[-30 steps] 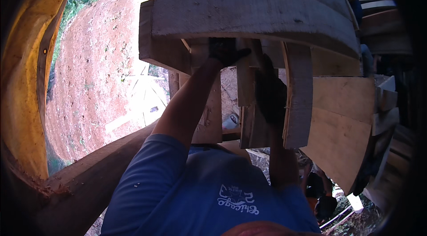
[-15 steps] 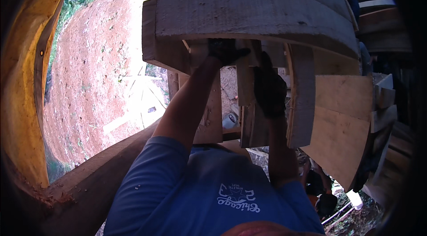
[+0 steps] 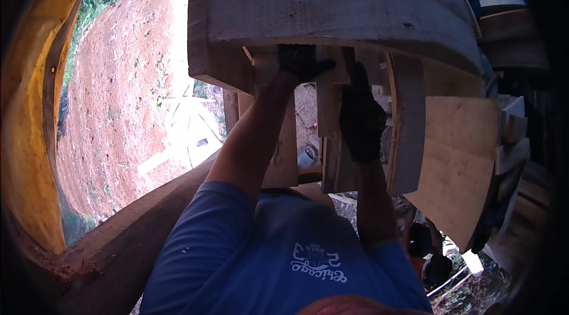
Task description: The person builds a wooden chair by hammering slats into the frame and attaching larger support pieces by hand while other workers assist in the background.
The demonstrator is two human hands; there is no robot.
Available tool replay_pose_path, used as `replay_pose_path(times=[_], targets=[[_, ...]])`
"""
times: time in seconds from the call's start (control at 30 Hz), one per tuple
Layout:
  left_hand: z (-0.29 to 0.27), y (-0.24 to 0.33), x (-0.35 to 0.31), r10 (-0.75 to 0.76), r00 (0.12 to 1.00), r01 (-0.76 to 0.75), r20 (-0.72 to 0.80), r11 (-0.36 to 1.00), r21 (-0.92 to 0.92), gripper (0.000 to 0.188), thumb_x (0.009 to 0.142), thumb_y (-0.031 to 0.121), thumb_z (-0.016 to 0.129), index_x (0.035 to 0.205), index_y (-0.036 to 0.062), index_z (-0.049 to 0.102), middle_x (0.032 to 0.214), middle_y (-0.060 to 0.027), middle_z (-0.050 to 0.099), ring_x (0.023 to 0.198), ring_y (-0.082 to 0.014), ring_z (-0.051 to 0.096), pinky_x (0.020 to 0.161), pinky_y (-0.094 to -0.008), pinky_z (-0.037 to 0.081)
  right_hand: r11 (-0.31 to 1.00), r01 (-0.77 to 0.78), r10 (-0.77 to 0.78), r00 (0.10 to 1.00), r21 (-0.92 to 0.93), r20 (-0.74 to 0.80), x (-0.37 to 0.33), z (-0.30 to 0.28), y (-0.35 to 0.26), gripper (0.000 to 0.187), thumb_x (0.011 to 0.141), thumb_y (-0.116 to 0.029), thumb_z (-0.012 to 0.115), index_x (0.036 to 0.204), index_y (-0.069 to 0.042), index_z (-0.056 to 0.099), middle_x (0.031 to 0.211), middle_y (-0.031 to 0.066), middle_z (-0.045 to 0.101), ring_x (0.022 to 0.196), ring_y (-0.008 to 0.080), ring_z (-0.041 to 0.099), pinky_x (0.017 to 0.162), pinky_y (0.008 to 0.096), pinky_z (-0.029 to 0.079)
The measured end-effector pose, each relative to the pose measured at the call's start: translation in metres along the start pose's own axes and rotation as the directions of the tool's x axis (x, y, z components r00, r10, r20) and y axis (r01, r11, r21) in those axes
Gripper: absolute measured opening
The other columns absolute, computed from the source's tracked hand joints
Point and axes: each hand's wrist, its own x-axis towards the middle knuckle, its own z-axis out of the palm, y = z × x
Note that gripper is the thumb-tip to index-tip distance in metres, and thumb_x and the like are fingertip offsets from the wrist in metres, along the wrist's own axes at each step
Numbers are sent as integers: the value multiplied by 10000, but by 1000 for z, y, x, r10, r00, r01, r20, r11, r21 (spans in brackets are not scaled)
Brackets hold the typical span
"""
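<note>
Both hands wear dark gloves and reach in under a wide pale board (image 3: 338, 6). My left hand (image 3: 298, 63) is open, thumb stretched to the right, against pale wood in the shade; its fingertips are partly hidden by the board's edge. My right hand (image 3: 363, 122) is open too, fingers pointing up and away, beside a narrow upright plank (image 3: 328, 107). I cannot tell whether it presses on that plank. A dark strip of wood (image 3: 348, 57) stands by its fingertips. To its right is a thicker upright board (image 3: 406, 125).
A heavy beam (image 3: 136, 226) runs across the lower left, near a yellow sheet (image 3: 29, 107). Reddish ground (image 3: 118, 95) lies below. At right hangs a large plywood panel (image 3: 456, 155) beside stacked boards (image 3: 512, 149). Another person (image 3: 430, 250) is lower right; a can (image 3: 306, 156) shows between planks.
The view has shifted slightly. My right hand has moved a little down and to the right; my left hand stays in nearly the same spot. The person at lower right has shifted slightly.
</note>
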Motion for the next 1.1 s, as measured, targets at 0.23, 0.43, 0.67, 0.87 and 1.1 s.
replay_pose_path(times=[0.23, 0.43, 0.67, 0.87, 1.1], targets=[[-4, 0, 4, -13, 997, 18, 81, 998, -64, 1157, 821, 868, 519, 1639, 93, 251, 1689, -209, 244, 1568, -403, 190, 1266, -573, 73, 975, 142, -167, 976, -170, -139, -1, 34, 24, 550, 1066, -250, 561, 1592, -164, 425, 1143, 82, 737, 665, 167, 683, 577, 300, 521], [-5, 4, 1, -27, 997, 31, 65, 998, -61, 1111, 840, 837, 543, 1609, 70, 313, 1664, -229, 298, 1551, -392, 260, 1266, -514, 161, 968, 33, 7, 988, 250, -157, -4, 24, 8, 533, 1071, -236, 549, 1585, -156, 434, 1092, 122, 739, 679, 226, 692, 603, 332, 543], [1, 0, 1, 5, 1000, -5, -12, 1000, 10, 1100, 849, 828, 545, 1597, 52, 328, 1635, -238, 341, 1525, -403, 300, 1247, -519, 207, 908, 113, -66, 989, 402, -129, -2, 31, 23, 529, 1060, -198, 565, 1572, -120, 453, 883, 106, 708, 631, 234, 672, 566, 357, 536], [-4, 0, 4, 1, 999, 0, 32, 999, -36, 1145, 822, 861, 530, 1621, 78, 283, 1665, -222, 283, 1552, -403, 225, 1260, -547, 124, 965, 259, -260, 930, -38, -258, -4, 40, 29, 558, 1045, -192, 590, 1579, -124, 445, 834, 64, 699, 549, 163, 603, 484, 322, 472], [2, -3, 0, 8, 999, -2, 46, 990, -142, 1148, 815, 864, 538, 1630, 100, 276, 1675, -220, 270, 1563, -402, 208, 1271, -552, 103, 982, 154, -174, 960, -107, -221, -2, 39, 20, 589, 1050, -210, 575, 1606, -138, 393, 777, 93, 684, 525, 176, 587, 473, 331, 471]])
